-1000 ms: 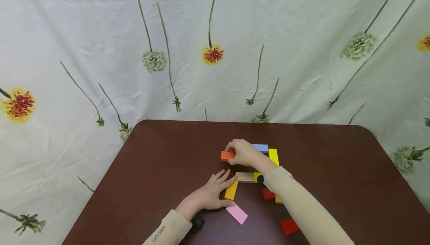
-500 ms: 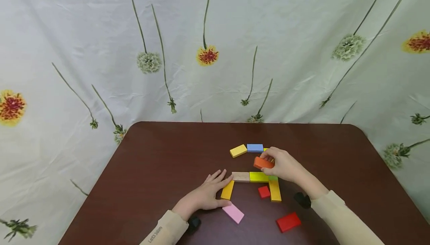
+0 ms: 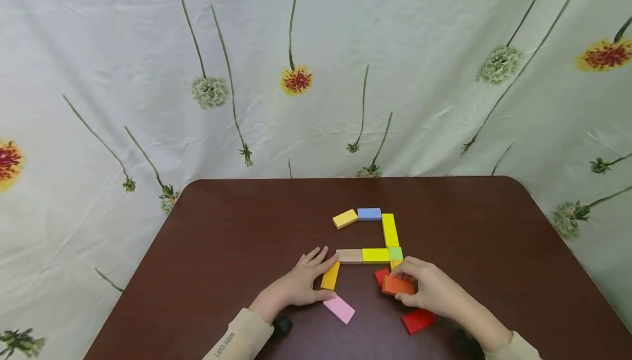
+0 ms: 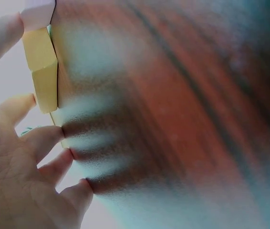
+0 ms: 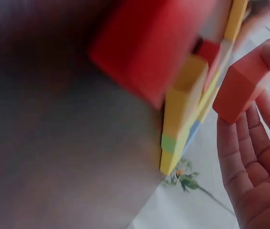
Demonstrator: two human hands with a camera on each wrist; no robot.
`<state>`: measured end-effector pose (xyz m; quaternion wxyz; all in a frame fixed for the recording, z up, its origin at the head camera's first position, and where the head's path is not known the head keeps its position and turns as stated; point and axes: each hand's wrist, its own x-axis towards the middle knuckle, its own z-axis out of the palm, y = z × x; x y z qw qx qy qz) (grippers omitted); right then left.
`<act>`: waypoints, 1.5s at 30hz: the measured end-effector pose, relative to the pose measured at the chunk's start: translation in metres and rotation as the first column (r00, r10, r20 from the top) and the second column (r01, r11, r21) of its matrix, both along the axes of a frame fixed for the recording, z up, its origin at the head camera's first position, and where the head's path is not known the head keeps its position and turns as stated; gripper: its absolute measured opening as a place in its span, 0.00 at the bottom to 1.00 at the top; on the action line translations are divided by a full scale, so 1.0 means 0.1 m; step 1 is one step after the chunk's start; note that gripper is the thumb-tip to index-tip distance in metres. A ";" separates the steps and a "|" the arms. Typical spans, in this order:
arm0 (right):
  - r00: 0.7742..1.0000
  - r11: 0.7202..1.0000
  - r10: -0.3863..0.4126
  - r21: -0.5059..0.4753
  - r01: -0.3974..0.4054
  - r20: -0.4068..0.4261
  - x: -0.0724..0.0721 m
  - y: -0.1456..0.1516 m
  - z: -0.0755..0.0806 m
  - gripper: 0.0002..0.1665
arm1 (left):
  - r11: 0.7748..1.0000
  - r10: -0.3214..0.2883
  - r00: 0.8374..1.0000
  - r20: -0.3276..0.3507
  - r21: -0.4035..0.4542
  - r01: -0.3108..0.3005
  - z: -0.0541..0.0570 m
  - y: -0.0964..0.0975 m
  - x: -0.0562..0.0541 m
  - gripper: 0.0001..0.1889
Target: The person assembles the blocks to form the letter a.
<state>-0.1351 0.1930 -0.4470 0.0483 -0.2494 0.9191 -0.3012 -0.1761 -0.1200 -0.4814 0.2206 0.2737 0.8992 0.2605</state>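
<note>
My right hand (image 3: 436, 290) pinches an orange block (image 3: 394, 285) between thumb and fingers, over the right side of the layout. In the right wrist view the orange block (image 5: 240, 88) sits at the fingertips, raised above the table. It overlaps a small red block (image 3: 379, 276) and hides most of an amber block (image 3: 395, 264). My left hand (image 3: 296, 286) rests on the table, fingers spread. Its index fingertip is at the corner where an amber block (image 3: 329, 276) meets a plain wood block (image 3: 349, 256); the thumb touches a pink block (image 3: 339, 309).
From the wood block run a yellow block (image 3: 375, 256) and a green block (image 3: 395, 253). A long yellow block (image 3: 390, 230) leads back to a blue block (image 3: 369, 214) and an angled pale-yellow block (image 3: 344, 219). A larger red block (image 3: 417, 321) lies nearer, on the brown table (image 3: 247, 228).
My right hand has carried the orange block from the back left of the layout, rightward and then nearer, uncovering the pale-yellow, blue and green blocks. The left hand stays in place.
</note>
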 end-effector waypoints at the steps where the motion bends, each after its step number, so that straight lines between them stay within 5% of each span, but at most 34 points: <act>1: 1.000 1.000 -0.002 0.015 0.001 0.012 0.03 -0.01 -0.01 0.18 | 1.000 0.001 1.000 -0.002 -0.003 -0.001 0.00 0.00 -0.01 0.44; 9: 1.000 0.994 0.001 0.111 -0.001 -0.007 0.18 -0.11 -0.10 0.18 | 1.000 0.005 1.000 -0.013 -0.010 -0.005 -0.02 0.01 -0.03 0.45; 20: 0.987 0.977 -0.162 0.139 0.159 0.009 0.34 -0.14 -0.22 0.18 | 1.000 0.006 1.000 0.000 -0.005 -0.006 0.02 0.02 -0.02 0.44; 26: 0.971 0.963 -0.233 0.129 0.237 -0.048 0.40 -0.07 -0.20 0.18 | 1.000 -0.002 1.000 -0.010 0.005 0.002 0.01 0.02 -0.02 0.44; 31: 0.983 0.979 -0.160 0.114 0.169 -0.089 0.45 0.15 -0.17 0.11 | 1.000 0.001 1.000 -0.005 0.000 -0.001 0.00 0.02 -0.02 0.43; 38: 0.999 0.993 -0.028 0.116 0.033 -0.046 0.53 0.39 -0.20 0.21 | 1.000 0.002 1.000 -0.013 -0.002 -0.002 0.00 0.02 -0.03 0.44; 45: 0.995 0.992 -0.005 0.127 -0.007 0.097 0.64 0.46 -0.26 0.22 | 1.000 0.002 1.000 -0.008 0.001 -0.002 0.00 0.02 -0.03 0.43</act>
